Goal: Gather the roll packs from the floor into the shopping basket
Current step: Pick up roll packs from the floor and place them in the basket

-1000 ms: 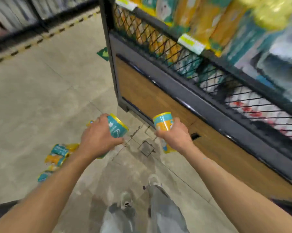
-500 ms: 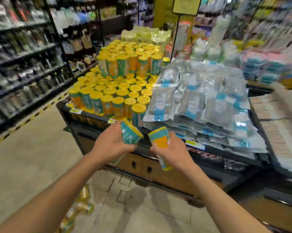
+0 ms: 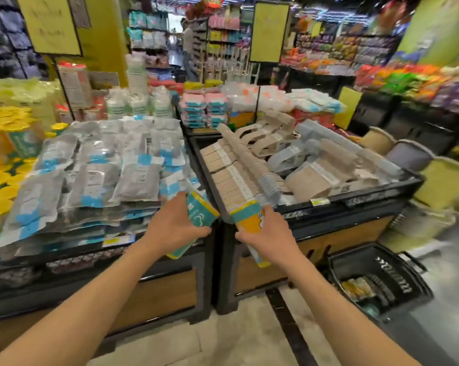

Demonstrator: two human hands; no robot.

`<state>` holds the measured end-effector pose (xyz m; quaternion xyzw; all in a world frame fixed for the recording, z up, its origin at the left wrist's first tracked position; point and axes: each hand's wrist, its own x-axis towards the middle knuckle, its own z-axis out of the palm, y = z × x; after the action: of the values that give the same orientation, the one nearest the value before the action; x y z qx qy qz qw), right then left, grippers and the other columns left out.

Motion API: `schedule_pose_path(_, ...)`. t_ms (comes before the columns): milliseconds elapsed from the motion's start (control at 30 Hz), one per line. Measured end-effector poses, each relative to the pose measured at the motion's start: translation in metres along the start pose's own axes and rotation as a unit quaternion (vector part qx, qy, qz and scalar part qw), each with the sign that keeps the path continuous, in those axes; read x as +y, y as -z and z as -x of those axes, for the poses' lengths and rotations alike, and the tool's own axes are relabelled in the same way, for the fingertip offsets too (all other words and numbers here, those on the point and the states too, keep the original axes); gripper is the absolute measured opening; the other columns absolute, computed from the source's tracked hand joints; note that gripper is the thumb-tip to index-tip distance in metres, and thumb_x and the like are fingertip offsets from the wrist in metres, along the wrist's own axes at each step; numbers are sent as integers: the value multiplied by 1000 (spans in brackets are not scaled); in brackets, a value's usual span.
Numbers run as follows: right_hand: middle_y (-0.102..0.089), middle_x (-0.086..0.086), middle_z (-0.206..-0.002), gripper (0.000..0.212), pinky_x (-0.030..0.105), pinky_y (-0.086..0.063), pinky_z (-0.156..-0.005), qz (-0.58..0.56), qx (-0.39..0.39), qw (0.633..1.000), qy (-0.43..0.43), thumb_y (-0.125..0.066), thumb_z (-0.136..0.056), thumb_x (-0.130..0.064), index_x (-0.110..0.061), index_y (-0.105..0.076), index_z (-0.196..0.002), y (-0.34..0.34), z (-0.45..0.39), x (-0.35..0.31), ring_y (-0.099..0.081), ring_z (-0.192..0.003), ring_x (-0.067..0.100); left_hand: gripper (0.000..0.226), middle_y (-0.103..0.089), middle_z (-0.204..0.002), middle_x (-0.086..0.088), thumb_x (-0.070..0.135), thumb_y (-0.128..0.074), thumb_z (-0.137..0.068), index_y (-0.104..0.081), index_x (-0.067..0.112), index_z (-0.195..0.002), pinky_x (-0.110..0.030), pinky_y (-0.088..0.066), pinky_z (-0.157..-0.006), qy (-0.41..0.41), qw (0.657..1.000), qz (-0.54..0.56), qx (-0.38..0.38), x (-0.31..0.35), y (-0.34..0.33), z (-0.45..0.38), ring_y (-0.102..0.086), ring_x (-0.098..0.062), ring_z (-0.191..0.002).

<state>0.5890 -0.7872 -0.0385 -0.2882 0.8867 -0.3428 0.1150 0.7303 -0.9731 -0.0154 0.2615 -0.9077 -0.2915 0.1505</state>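
Head view: two hands, left hand (image 3: 174, 228) and right hand (image 3: 269, 237), fingers each wrapped around one roll pack (image 3: 200, 211), two in all.

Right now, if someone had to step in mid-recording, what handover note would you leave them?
Left hand: closed around a teal roll pack, held in front of the display bins.
Right hand: closed around a yellow-and-teal roll pack, tilted.
Shopping basket: on the floor to the lower right, apart from both hands; some packaged goods already lie inside, too blurred to identify.
Done: two packs in hand.
Left: put both into the basket. No floor packs are in view now, so look down and check for more.
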Motion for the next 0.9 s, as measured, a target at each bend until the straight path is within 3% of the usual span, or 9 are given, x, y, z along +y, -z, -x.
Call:
schedule_pose_path(300,-55,6,-124,94,46,-54,-92,-15,155,971,-180,-80,-68,-56,-18,-38,-142,130,27,144,-58,-110,26,73,-57,-98,7,55,-85,-63,-41,26,-113,-37,-53,-75,-114,984,37,-134,153,-140,-79,-58,-12,-85)
schedule_pose_path(400,-58,4,-118,91,45,-55,-88,-24,196,951,-238,-78,-61,-60,-19,-43,-134,158,32,181,-61,-104,25,68,-53,-92,12,49,-88,-65,-41,27,-108,-30,-46,-66,-156,973,63,-160,194,-182,-104,-50,0,-78)
schedule_pose_path(567,-62,5,-116,87,39,-52,-87,-29,270,909,-317,-77,-56,-58,-16,-50,-128,202,40,227,-61,-108,27,73,-58,-100,6,51,-88,-63,-42,25,-113,-37,-54,-77,-190,947,97,-240,256,-252,-144,-60,-13,-87)
schedule_pose_path(633,-63,5,-116,80,36,-50,-86,-33,294,892,-342,-83,-62,-50,-15,-52,-127,219,38,242,-61,-109,26,71,-58,-97,6,49,-89,-62,-42,24,-109,-38,-54,-78,-210,937,106,-259,281,-276,-158,-61,-13,-86)
schedule_pose_path(833,-61,2,-112,74,46,-54,-90,-49,333,853,-399,-78,-55,-56,-22,-50,-116,257,22,290,-61,-103,25,72,-59,-96,9,53,-89,-61,-45,25,-111,-38,-55,-81,-229,919,117,-298,337,-333,-195,-62,-15,-86)
schedule_pose_path(900,-62,0,-106,58,45,-55,-88,-62,348,843,-406,-83,-61,-49,-27,-50,-103,266,19,305,-62,-100,23,73,-59,-96,10,53,-89,-61,-44,25,-112,-37,-56,-80,-228,914,123,-312,350,-350,-203,-62,-13,-85)
